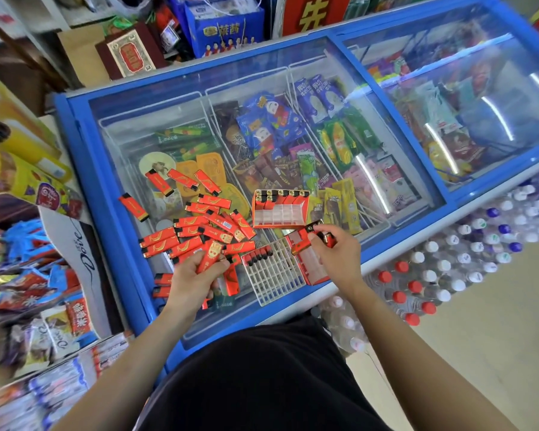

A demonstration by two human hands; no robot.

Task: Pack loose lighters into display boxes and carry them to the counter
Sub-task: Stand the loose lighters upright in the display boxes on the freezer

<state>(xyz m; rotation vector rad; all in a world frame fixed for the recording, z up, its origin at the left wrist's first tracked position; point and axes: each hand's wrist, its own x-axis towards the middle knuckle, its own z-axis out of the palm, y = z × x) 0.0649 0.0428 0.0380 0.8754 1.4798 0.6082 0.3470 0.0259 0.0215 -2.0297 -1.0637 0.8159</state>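
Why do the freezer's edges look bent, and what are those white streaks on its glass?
Head view: the wide-angle lens bows the freezer's blue frame; the white streaks are probably lamps mirrored in the glass lid; snack packets at the left edge are blurred; the lighters, left hand and right hand in the middle are sharp.

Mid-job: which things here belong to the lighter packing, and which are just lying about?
For the job: loose lighters; part-filled display box; second display box; white grid insert; left hand and right hand, each gripping lighters.

Just lying about: freezer lid; ice creams under it; bottled water; Dove carton.
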